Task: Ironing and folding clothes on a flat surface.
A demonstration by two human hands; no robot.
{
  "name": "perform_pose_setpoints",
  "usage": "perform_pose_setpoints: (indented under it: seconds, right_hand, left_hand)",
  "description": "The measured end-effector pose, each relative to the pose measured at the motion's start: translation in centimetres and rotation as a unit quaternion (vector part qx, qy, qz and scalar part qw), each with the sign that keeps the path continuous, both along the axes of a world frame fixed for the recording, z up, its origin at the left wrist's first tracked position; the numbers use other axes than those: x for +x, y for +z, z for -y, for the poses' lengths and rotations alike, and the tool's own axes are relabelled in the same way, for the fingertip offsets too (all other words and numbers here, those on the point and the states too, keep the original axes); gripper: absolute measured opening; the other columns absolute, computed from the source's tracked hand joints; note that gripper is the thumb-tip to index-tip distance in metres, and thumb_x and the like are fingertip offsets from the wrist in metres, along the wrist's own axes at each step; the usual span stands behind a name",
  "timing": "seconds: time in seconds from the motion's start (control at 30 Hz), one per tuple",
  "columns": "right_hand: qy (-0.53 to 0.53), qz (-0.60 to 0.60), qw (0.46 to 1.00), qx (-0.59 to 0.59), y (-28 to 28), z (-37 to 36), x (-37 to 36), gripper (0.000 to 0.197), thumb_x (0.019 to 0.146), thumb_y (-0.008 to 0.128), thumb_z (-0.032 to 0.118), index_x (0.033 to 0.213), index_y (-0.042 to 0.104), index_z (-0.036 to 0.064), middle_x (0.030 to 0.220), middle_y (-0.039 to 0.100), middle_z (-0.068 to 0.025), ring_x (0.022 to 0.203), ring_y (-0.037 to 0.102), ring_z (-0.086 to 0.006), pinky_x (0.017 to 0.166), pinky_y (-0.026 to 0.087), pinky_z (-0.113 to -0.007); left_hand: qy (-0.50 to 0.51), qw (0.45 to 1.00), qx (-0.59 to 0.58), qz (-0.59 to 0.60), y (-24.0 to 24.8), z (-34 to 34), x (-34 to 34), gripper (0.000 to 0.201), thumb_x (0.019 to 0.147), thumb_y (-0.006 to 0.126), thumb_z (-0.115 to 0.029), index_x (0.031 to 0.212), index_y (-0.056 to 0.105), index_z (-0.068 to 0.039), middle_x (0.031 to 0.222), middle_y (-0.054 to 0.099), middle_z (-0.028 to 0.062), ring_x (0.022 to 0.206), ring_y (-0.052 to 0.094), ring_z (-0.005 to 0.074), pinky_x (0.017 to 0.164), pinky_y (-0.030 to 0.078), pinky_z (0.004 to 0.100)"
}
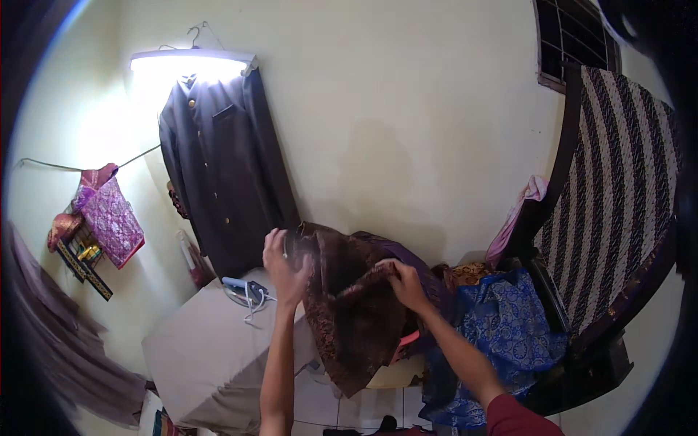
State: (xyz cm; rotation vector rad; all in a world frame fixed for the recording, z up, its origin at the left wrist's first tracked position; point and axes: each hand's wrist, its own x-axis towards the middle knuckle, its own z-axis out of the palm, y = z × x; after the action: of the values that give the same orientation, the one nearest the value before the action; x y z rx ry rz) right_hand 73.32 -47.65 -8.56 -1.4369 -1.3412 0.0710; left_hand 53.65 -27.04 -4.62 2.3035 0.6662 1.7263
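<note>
brown cloth (363, 330) beside the beige-covered table (196, 345), pale wall (327, 123) behind

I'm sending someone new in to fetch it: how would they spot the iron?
Find the dark jacket hanging against the wall, then drop to the beige cover below. The iron sits near its far edge, left of the left hand; its light-blue handle sets it apart from that cover and the brown patterned cloth.

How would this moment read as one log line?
left hand: at edge of brown patterned cloth, grip unclear; right hand: pinching same cloth; iron: on beige-covered surface; dark buttoned jacket: hanging
</note>
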Motion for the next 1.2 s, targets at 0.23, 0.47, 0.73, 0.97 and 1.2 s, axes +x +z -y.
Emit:
perform_pose_setpoints:
  seconds: [0.23, 0.47, 0.73, 0.97, 1.2]
  right_hand:
    - [-0.051, 0.071, 0.991, 0.102, 5.7, -2.2, -3.2, 0.021, 0.089, 0.056, 0.001, 0.11, 0.061, -0.0017, 0.101, 0.066, -0.0211, 0.098, 0.064, -0.0371, 0.082, 0.049, -0.038]
    - [-0.047, 0.019, 0.996, 0.074, 7.2, -2.7, -5.5, 0.03, 0.09, 0.063, 0.012, 0.118, 0.058, 0.0024, 0.108, 0.065, -0.0189, 0.105, 0.063, -0.0328, 0.088, 0.047, -0.038]
    - [-0.042, 0.259, 0.953, -0.149, 2.9, -1.4, -5.7, 0.069, 0.075, 0.081, 0.038, 0.127, 0.054, 0.0012, 0.117, 0.062, -0.0227, 0.112, 0.059, -0.0366, 0.098, 0.045, -0.04]
    - [-0.079, 0.16, 0.984, -0.026, 2.8, -2.5, -10.0, 0.046, 0.074, 0.081, 0.023, 0.11, 0.063, -0.0003, 0.102, 0.068, -0.0192, 0.095, 0.068, -0.0294, 0.08, 0.052, -0.037]
    - [0.065, 0.084, 0.984, -0.143, 8.2, -3.1, -16.2, 0.05, 0.08, 0.077, 0.035, 0.113, 0.06, 0.0022, 0.105, 0.067, -0.0131, 0.098, 0.064, -0.024, 0.085, 0.049, -0.034]
  left_hand:
    - [-0.179, 0.958, 0.089, -0.205, 6.2, 5.7, -3.6, 0.072, 0.062, 0.081, -0.056, 0.117, 0.063, -0.014, 0.135, 0.054, 0.005, 0.14, 0.031, 0.0309, 0.118, 0.003, 0.0565]
    - [-0.195, 0.954, 0.162, -0.159, 8.5, 5.5, -6.6, 0.02, 0.076, 0.073, -0.019, 0.092, 0.069, -0.008, 0.1, 0.067, 0.004, 0.118, 0.054, 0.026, 0.116, 0.017, 0.0565]
    - [-0.059, 0.991, 0.118, 0.023, 10.6, 4.1, -14.9, 0.015, 0.077, 0.062, -0.006, 0.091, 0.067, -0.004, 0.081, 0.065, 0.0102, 0.081, 0.061, 0.0265, 0.091, 0.039, 0.0394]
    - [-0.001, 0.998, -0.005, 0.062, 9.6, 1.4, -23.8, 0.015, 0.089, 0.057, -0.006, 0.101, 0.063, 0.0, 0.083, 0.065, 0.0131, 0.077, 0.058, 0.0236, 0.076, 0.045, 0.0331]
    - [-0.003, 0.972, -0.087, 0.218, 9.4, 1.8, -33.8, 0.016, 0.095, 0.049, -0.007, 0.101, 0.058, 0.004, 0.085, 0.063, 0.0095, 0.08, 0.055, 0.0111, 0.074, 0.044, 0.0278]
